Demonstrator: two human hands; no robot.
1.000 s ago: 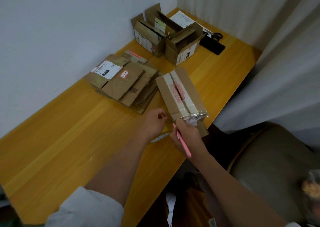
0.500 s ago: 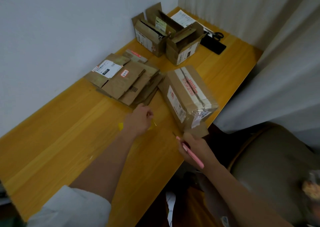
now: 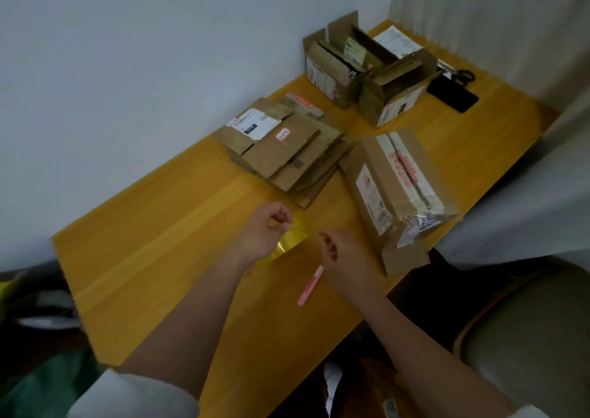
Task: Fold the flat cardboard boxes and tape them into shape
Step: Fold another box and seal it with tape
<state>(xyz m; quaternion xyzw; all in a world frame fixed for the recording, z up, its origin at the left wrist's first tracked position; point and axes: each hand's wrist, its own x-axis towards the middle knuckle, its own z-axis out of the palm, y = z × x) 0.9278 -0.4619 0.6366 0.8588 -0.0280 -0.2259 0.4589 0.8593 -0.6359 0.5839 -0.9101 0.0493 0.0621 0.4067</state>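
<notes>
Head view: taped box (image 3: 396, 188) on table (image 3: 159, 258), just right of flat stack (image 3: 284, 149). Left hand (image 3: 265, 235) pinching clear tape strip (image 3: 292, 237); right hand (image 3: 346, 258) curled round pink cutter (image 3: 310, 285). Tape likely flimsy, sticky: hold by edges. Box light, stiff: grip at sides.

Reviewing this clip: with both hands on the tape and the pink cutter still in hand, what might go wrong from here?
1. The left hand pinches a loose yellowish tape strip; it may fold onto itself or stick to the table.
2. The right hand grips the pink cutter while reaching for the tape, so it might nick a finger.
3. The taped box sits near the table edge, one flap overhanging; a nudge may tip it off.
</notes>
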